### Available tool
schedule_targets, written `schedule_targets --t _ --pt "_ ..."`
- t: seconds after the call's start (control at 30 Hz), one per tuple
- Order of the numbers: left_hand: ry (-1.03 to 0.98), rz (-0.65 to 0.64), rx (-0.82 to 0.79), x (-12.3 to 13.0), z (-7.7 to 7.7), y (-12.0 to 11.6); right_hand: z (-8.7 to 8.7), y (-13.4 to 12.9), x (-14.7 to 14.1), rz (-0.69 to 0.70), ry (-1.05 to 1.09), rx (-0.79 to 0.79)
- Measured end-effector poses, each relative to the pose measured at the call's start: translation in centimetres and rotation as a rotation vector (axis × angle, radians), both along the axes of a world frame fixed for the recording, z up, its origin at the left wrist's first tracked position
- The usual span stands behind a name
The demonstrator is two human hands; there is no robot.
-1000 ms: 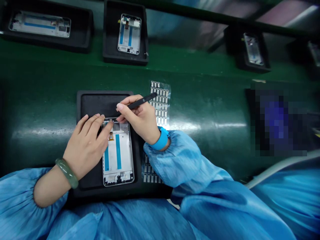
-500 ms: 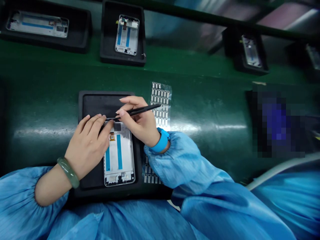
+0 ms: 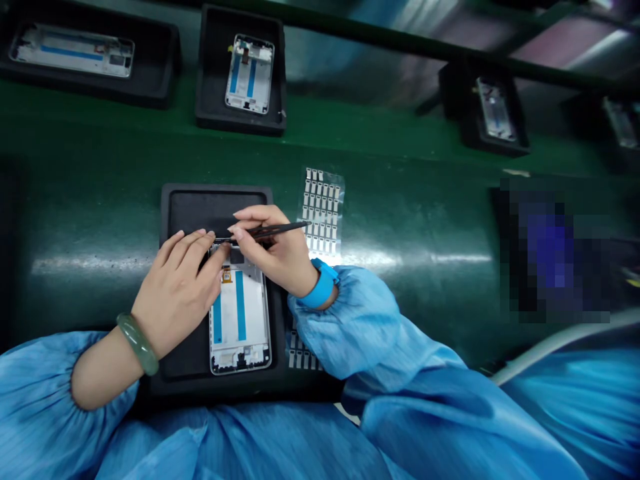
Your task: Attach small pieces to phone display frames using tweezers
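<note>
A white phone frame (image 3: 227, 320) with two blue strips lies in a black tray (image 3: 215, 193). My left hand (image 3: 183, 283) grips its upper left edge, the thumb and fingers closed around the top corner. Black tweezers (image 3: 283, 229) are pinched between the fingers of my right hand (image 3: 275, 253), their tip low over the frame's top end. My fingers partly cover the spot where the tip works, and whatever it touches is too small to make out. A small orange flex connector (image 3: 227, 275) shows beside the left thumb.
Right of the tray lies a clear sheet of small metal pieces (image 3: 321, 207), partly beneath my right sleeve. Along the back stand black trays with phone frames, one at the left (image 3: 73, 50), one mid-left (image 3: 250, 73), one at the right (image 3: 495, 110). A blurred-out dark object (image 3: 550, 253) sits far right.
The tweezers' rear end has dipped and shifted slightly left, so they lie flatter. My right hand is a little lower and further left; my left hand keeps its hold.
</note>
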State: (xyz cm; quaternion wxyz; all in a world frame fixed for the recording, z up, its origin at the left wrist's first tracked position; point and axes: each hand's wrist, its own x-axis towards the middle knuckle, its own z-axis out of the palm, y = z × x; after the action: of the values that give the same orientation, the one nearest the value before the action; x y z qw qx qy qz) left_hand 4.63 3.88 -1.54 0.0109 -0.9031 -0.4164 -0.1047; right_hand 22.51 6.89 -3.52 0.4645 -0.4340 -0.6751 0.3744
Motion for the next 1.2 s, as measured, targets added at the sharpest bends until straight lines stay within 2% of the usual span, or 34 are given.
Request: schedule_targets --t 0.7,1.2 --pt "-0.006 0.014 -0.01 0.14 -0.04 0.04 -0.04 0.07 -0.13 -0.099 -0.091 0.119" --pt "-0.023 0.023 -0.023 0.19 -0.01 0.03 0.07 0.09 -0.15 -0.087 -0.109 0.168"
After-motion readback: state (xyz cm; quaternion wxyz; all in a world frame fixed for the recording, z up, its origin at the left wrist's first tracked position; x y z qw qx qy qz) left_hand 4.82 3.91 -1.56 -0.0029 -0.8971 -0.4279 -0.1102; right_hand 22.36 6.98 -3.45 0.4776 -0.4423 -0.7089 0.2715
